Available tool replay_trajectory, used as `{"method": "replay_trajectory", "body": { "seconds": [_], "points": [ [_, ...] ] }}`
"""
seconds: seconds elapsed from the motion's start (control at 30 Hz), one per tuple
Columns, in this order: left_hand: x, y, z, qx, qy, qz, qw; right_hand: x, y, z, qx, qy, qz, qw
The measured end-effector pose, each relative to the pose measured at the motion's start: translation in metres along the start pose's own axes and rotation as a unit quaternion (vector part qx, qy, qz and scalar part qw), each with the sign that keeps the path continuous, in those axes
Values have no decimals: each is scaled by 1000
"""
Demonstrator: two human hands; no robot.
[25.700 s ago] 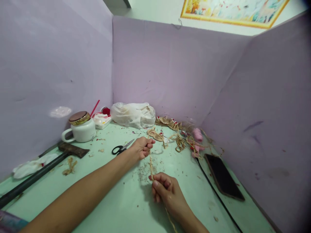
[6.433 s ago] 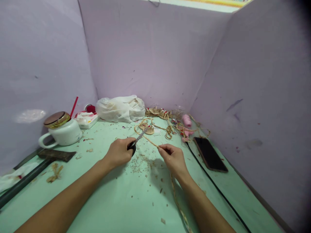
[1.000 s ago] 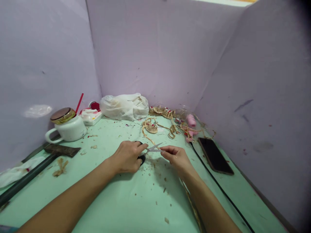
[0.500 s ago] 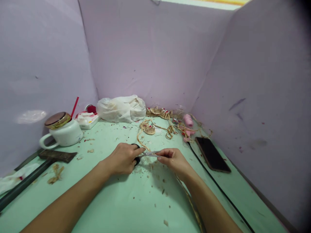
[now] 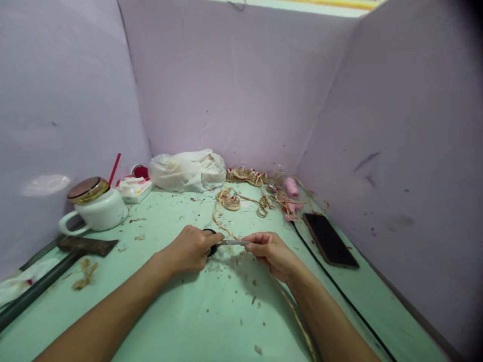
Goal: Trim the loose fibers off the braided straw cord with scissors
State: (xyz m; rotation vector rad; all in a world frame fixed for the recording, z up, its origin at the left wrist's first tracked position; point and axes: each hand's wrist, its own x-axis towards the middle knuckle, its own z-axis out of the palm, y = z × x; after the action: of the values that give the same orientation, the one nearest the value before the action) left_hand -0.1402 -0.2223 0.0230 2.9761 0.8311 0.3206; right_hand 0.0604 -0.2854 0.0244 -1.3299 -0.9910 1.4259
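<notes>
Straw-coloured cord [image 5: 301,326] is the item in work. It runs from the woven piece [image 5: 231,201] mid-table, loops toward the person, passes into the right hand [image 5: 273,254] and trails below it past the right forearm to the near edge of view. Left hand [image 5: 190,247]: fingers wrapped on the black handles of the scissors [image 5: 226,242], firm hold, blades pointing to the person's right. Right hand: thumb and fingertips pinching the cord right by the blade tips; tips appear to meet the fingers (exact contact n/a, too small to tell).

Change obs.: approx. 1 sec. ago the blades stood parted in a clear V; now they lie together as one strip. Both hands hold much the same spots. Cord reads as whole on either side of the right hand, tho' the stretch inside the grip is hidden. Judgement: a snip is just closing, prob. on a loose fibre rather than thru the full cord; result unconfirmed, as no cut end is visible. Fingers v. near the blades, a poss. nick risk.

Surroundings: green table [image 5: 169,322] littered w/ bits of fibre, most of them below the scissors. Hammer [image 5: 88,245] and lidded mug [image 5: 102,211] at left, white bag [image 5: 187,171] at back, pink spool [image 5: 291,187] and phone [image 5: 331,240] at right, all well apart from the blades.
</notes>
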Motion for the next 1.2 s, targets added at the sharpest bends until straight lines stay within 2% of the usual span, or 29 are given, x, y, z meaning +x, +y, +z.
{"method": "replay_trajectory", "body": {
  "seconds": [0.07, 0.13, 0.2, 0.27, 0.33, 0.37, 0.43, 0.6, 0.8, 0.87, 1.0, 1.2],
  "points": [
    [2, 1, 0, -83, 25, -23, 996, 0, 0, 0, 7, 1, 0, 1000],
    [5, 2, 2, -206, 69, -80, 973, 0, 0, 0, 20, 10, 1, 1000],
    [10, 3, 4, -350, 113, -163, 915, 0, 1, 1, 32, 18, 3, 999],
    [15, 4, 7, -471, 145, -248, 834, 0, 1, 2, 38, 19, 2, 999],
    [18, 6, 10, -543, 169, -312, 761, 1, 2, 2, 38, 18, 1, 999],
    [19, 7, 10, -564, 179, -333, 734, 1, 1, 2, 38, 19, 1, 999],
    [19, 8, 10, -590, 195, -356, 698, 1, 1, 3, 37, 20, 4, 999],
    [17, 8, 9, -629, 227, -353, 655, -1, 2, 2, 26, 3, 3, 1000],
    [21, 10, 16, -693, 241, -366, 572, -4, 4, 7, 2, -62, 10, 998],
    [23, 11, 19, -702, 247, -375, 552, -5, 5, 11, -2, -78, 19, 997],
    [26, 13, 23, -708, 248, -375, 545, -5, 8, 14, -19, -97, 22, 995],
    [30, 14, 25, -690, 256, -390, 553, -1, 12, 11, -80, -98, 6, 992]
  ]
}}
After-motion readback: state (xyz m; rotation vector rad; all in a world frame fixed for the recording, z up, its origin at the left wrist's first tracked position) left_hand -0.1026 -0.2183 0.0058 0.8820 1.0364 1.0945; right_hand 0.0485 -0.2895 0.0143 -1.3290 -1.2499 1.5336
